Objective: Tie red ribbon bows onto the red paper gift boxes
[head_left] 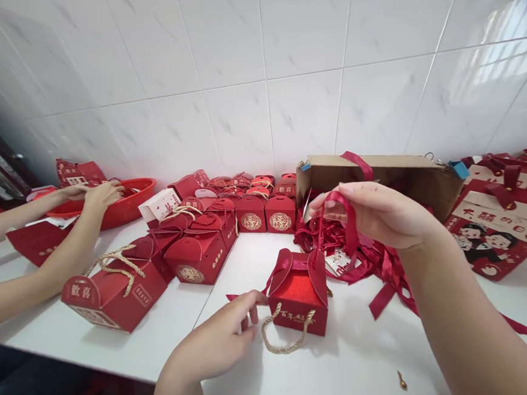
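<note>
A small red gift box (pixel 299 313) with its top flaps partly raised stands in front of me; orange-red material shows at its opening. A twisted gold rope handle (pixel 288 348) hangs from its front. My right hand (pixel 374 210) is raised above and right of the box, pinching a loop of red ribbon (pixel 350 221) that runs down to the box top. At the box's left side, my left hand (pixel 231 331) touches its edge with the index finger stretched out and the other fingers loosely bent. A ribbon end shows just behind that hand.
A cardboard carton (pixel 381 179) lies behind a heap of red ribbons (pixel 382 261). Several closed red boxes (pixel 199 254) stand at centre-left, printed bags (pixel 498 227) at right. Another person's hands (pixel 101 195) work over a red basin (pixel 138 198). A small gold piece (pixel 402 381) lies near the front.
</note>
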The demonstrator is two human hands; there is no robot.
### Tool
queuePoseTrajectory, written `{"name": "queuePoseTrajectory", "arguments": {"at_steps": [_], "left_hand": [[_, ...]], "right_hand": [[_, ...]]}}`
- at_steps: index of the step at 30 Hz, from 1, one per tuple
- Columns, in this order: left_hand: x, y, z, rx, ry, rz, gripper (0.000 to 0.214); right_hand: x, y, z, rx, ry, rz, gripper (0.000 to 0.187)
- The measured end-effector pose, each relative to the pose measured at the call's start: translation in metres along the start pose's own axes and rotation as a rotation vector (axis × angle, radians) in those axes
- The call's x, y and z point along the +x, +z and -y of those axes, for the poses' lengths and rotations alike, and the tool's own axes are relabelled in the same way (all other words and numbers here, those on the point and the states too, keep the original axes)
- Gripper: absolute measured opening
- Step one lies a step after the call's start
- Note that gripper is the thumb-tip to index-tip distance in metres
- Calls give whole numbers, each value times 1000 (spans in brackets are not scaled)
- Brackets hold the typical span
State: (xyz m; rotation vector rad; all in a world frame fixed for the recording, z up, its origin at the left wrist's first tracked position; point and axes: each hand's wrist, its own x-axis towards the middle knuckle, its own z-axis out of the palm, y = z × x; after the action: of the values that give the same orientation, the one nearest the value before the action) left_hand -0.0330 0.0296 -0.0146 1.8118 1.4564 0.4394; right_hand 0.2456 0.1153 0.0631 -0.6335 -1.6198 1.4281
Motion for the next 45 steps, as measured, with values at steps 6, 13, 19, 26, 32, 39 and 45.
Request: {"name": "queuePoseTrajectory", "arguments": {"at_steps": [6, 13, 19, 26, 32, 39, 45], "left_hand": [[9, 7, 6, -98, -58, 88, 58], [35, 7, 0, -638, -22, -457, 62], [61, -3, -27, -1268, 111, -657, 12], [59, -7, -32, -1317, 145, -768, 17], [51, -19, -49, -1177, 267, -848, 19], [47, -40, -88, -907, 440, -908, 27], [46, -49, -106, -705, 522, -893, 19]], "right_hand": [[-2, 3, 3, -11, -134, -228, 26], [0, 8, 4, -260, -317, -472, 31], [2, 5, 3, -297, -371, -626, 34], [4, 1, 4, -315, -453, -731, 24], [2, 3, 6, -292, -628, -792, 13], [-5, 9, 8, -328, -620, -685, 32], [-4, 13, 9, -169, -631, -486, 26]]}}
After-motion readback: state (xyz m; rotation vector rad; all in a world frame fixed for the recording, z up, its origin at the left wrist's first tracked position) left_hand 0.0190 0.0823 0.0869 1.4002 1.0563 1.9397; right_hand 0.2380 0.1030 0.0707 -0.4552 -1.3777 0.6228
